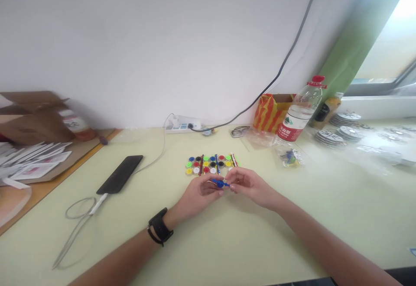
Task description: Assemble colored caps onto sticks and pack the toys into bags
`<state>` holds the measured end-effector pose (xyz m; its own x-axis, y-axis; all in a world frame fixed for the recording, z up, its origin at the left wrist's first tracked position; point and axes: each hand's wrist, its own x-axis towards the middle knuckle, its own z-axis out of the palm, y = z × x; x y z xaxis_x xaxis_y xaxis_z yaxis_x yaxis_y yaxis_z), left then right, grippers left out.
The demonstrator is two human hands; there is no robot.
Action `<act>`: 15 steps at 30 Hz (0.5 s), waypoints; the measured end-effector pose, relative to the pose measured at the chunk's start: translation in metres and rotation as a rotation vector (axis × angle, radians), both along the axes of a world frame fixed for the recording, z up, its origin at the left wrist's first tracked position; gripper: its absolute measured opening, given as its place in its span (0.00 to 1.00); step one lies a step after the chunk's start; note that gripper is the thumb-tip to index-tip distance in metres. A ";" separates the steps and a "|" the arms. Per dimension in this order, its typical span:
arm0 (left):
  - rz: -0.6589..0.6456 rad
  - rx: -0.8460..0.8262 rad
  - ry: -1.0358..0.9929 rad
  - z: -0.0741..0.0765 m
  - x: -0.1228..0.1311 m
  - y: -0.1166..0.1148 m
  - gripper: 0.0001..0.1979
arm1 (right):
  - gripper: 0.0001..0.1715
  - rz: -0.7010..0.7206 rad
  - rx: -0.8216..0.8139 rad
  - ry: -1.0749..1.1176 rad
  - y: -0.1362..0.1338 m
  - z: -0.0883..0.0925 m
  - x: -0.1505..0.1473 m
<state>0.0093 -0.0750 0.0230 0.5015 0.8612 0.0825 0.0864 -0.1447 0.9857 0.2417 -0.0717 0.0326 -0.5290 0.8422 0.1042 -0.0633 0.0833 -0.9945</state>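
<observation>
- Both hands are at work on one tiny blue piece (pixel 220 183), up off the tabletop (pixel 276 238), just on the near side of the coloured discs (pixel 212 164)!
- The left hand (pixel 198 193) grips it between thumb and fingers; the right hand (pixel 251 186) pinches its right-hand end. A lopsided squeeze could shoot it clean out, because there's so little to hold.
- Twisting or pulling too hard there? That thin end looks as though it might bend or snap.
- Watch the knuckles! The discs sit right behind the fingers, and one careless nudge could scatter those tidy rows.
- The slim coloured sticks (pixel 216 160) stand among the discs, so a sweeping hand might knock them askew too.
- Drop the piece and it could bounce in among the discs; the blue ones there would make it hard to pick out.
- Over on the left, the loose cable (pixel 78 225) lies near the watch (pixel 160 225) arm; a wide swing could snag it and drag the phone (pixel 120 174).
</observation>
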 end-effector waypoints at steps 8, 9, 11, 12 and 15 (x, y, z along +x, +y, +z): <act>-0.033 -0.019 -0.051 -0.001 0.002 -0.001 0.16 | 0.06 -0.067 0.193 -0.108 -0.004 -0.003 -0.008; -0.027 -0.018 -0.048 -0.002 0.002 -0.001 0.15 | 0.06 -0.075 0.215 -0.127 -0.004 -0.003 -0.008; -0.010 -0.016 -0.043 -0.003 0.002 0.000 0.16 | 0.05 -0.083 0.249 -0.158 -0.003 -0.003 -0.006; 0.005 -0.014 -0.042 -0.003 0.002 0.000 0.16 | 0.04 -0.083 0.261 -0.168 -0.003 -0.004 -0.005; 0.051 -0.003 -0.034 -0.003 0.001 0.001 0.17 | 0.03 -0.082 0.286 -0.167 -0.003 -0.004 -0.003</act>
